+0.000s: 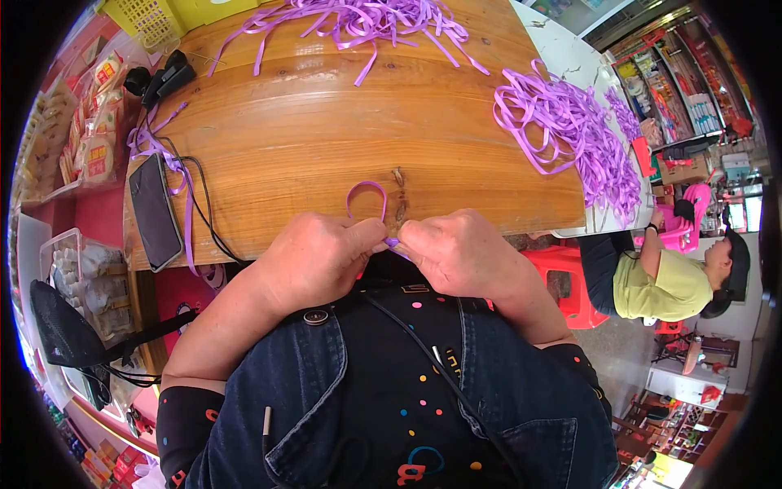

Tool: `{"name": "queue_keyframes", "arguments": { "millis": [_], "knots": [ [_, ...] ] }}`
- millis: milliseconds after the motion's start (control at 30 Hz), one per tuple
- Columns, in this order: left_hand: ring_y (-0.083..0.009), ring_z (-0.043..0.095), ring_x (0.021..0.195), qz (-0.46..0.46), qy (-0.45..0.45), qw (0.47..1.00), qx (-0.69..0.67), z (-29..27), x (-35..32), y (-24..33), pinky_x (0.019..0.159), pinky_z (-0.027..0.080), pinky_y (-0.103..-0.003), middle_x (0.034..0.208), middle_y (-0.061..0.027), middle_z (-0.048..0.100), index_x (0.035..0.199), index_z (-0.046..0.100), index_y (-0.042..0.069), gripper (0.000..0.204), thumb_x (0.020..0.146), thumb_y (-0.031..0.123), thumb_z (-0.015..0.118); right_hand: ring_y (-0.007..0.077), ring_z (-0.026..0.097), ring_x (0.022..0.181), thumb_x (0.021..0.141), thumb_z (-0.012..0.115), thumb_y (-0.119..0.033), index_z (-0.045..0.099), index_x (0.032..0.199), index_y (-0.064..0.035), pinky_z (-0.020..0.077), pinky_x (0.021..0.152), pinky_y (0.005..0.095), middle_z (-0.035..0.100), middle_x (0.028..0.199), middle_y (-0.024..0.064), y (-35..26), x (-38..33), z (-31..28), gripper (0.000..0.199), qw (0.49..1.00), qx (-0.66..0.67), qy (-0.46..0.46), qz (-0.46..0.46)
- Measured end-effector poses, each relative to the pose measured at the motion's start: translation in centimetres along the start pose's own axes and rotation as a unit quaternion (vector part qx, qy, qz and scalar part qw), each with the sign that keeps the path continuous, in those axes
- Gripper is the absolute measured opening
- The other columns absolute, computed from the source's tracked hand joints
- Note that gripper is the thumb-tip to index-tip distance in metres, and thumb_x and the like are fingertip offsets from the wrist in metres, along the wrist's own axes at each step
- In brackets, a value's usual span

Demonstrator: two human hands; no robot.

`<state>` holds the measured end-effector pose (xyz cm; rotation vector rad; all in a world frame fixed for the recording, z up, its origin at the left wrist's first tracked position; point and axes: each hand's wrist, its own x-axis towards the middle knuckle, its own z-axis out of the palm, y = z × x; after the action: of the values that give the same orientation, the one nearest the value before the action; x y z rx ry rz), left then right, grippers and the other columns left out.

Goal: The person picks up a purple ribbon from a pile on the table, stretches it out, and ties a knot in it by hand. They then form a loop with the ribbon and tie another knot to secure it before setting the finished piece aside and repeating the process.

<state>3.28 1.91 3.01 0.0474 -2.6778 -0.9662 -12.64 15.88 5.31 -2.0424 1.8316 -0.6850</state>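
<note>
Well, my head view shows a narrow, glossy purple ribbon [384, 204] looped toward twelve o'clock from the left hand [318, 257] and right hand [460, 253], at the near edge of the brown wooden counter [309, 147]. Both hands' fingers pinch its bunched part between them. I judge it light, soft and slippery, best gripped close beside that bunch. A tangled purple ribbon heap [562, 122] lies at two o'clock.

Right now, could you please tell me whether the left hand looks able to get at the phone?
Probably yes: the phone lies largely uncovered at left on the table, with a thin black cable beside it. The left hand would likely first have to release the purple ribbon it pinches.
</note>
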Motion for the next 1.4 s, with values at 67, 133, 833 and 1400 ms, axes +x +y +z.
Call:
{"name": "queue_keyframes", "arguments": {
  "millis": [67, 133, 833, 1400],
  "knots": [
    [-0.0340, 0.058, 0.057, -0.001, 0.006, 1.000, -0.014, 0.2, -0.1, 0.0, 0.049, 0.045, -0.042, 0.059, -0.0139, 0.055, 0.083, 0.054, 0.006, 0.013, 0.072, 0.002, 0.060, 0.0337, 0.055, 0.055, 0.076, 0.062, -0.004, 0.048, 0.073, -0.0041, 0.0413, 0.046, 0.0401, 0.051, 0.060, 0.0131, -0.1, 0.1, 0.0, 0.014, 1.000, 0.007, 0.018, -0.011],
    [-0.0358, 0.057, 0.058, -0.016, 0.035, 0.997, -0.072, 0.6, -0.1, -0.1, 0.049, 0.044, -0.042, 0.061, -0.0160, 0.054, 0.082, 0.052, 0.004, 0.008, 0.078, 0.004, 0.059, 0.0336, 0.054, 0.055, 0.077, 0.061, -0.004, 0.050, 0.075, -0.0036, 0.0410, 0.046, 0.0397, 0.051, 0.061, 0.0137, 0.1, -0.1, 0.6, 0.012, 0.999, 0.022, 0.042, -0.009],
    [-0.0348, 0.058, 0.060, -0.021, 0.091, 0.991, -0.095, 0.8, 0.4, 0.3, 0.049, 0.045, -0.039, 0.063, -0.0163, 0.054, 0.080, 0.053, 0.003, 0.007, 0.083, 0.005, 0.058, 0.0327, 0.054, 0.054, 0.080, 0.059, -0.002, 0.051, 0.077, -0.0020, 0.0399, 0.046, 0.0384, 0.051, 0.063, 0.0147, 0.0, 0.2, 0.9, 0.008, 0.996, 0.041, 0.080, -0.001],
    [-0.0332, 0.057, 0.056, 0.011, 0.088, 0.991, -0.098, 0.8, 0.1, -0.1, 0.047, 0.043, -0.039, 0.061, -0.0154, 0.054, 0.081, 0.055, 0.003, 0.006, 0.080, 0.001, 0.060, 0.0320, 0.053, 0.053, 0.079, 0.059, -0.001, 0.050, 0.075, -0.0026, 0.0392, 0.045, 0.0385, 0.049, 0.060, 0.0137, -0.2, 0.3, 0.9, 0.011, 0.994, 0.061, 0.093, -0.016]
  ]
}}
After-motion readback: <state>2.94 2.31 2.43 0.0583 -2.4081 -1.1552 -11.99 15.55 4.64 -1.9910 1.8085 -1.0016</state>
